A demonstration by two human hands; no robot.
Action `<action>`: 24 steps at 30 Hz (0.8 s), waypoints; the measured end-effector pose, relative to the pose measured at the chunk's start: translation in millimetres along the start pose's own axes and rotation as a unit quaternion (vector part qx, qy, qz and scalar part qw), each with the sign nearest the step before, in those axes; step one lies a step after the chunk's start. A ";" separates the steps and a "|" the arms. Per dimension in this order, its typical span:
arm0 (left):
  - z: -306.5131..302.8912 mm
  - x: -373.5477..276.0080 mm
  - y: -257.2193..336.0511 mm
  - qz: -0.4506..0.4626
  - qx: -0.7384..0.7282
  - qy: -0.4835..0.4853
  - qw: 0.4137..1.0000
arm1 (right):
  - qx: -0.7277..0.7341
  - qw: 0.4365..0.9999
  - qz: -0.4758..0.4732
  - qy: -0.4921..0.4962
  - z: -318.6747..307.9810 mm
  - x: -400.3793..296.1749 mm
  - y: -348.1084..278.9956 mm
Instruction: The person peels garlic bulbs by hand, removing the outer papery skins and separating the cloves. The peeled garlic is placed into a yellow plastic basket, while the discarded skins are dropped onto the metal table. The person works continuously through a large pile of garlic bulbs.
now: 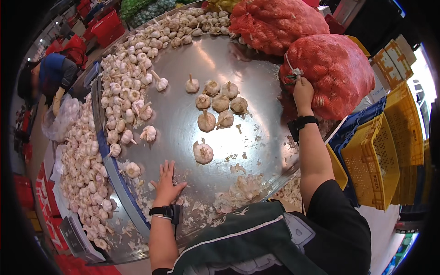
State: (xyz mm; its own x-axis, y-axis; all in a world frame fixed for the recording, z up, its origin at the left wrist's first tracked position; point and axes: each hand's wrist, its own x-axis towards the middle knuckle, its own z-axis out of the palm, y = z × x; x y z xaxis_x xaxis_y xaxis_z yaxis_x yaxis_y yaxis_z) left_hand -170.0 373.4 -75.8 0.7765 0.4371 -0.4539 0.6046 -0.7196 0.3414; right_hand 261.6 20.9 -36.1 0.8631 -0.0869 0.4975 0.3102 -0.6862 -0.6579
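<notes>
My right hand point(303, 92) grips the gathered, tied neck of a red mesh sack of garlic point(337, 75) at the right of the metal table point(172, 113). Flat on the table near its front edge lies my left hand point(166, 185), fingers spread and holding nothing. Several garlic bulbs point(220, 103) stand in a loose cluster at the middle, with a single garlic bulb point(203, 153) nearer to me. A long heap of garlic bulbs point(127, 82) runs along the table's left and far sides. Loose garlic skins point(240, 192) lie by the front edge.
A second red mesh sack point(278, 24) lies behind the first. Left of a blue-grey divider point(117, 182) are more garlic bulbs point(82, 161) and a scale point(80, 240). Yellow plastic crates point(374, 165) stand at the right. A person in a blue vest point(56, 68) bends at the far left.
</notes>
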 end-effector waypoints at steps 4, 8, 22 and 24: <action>-2.1 -0.3 0.3 0.002 -0.014 0.000 1.000 | -0.073 0.995 -0.066 -0.016 0.5 -4.0 -2.7; 0.7 -2.0 -0.7 -0.002 -0.005 0.000 1.000 | -0.081 0.990 -0.115 0.019 0.7 -13.4 -5.3; 3.5 -3.7 -9.3 0.002 0.004 -0.005 1.000 | 0.287 0.932 0.186 -0.122 -8.4 12.7 -1.9; 4.7 -3.9 -8.2 0.006 0.006 0.001 1.000 | 0.239 0.956 0.118 -0.121 -0.8 23.1 10.0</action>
State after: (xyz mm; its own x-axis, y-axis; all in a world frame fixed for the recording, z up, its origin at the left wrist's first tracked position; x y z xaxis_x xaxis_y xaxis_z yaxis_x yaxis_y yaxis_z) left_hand -178.8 375.1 -80.7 0.7842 0.4300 -0.4474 0.5931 -0.7314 0.3366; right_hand 284.3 11.5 -30.7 0.9805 0.0110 0.1963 0.1926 -0.2554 -0.9475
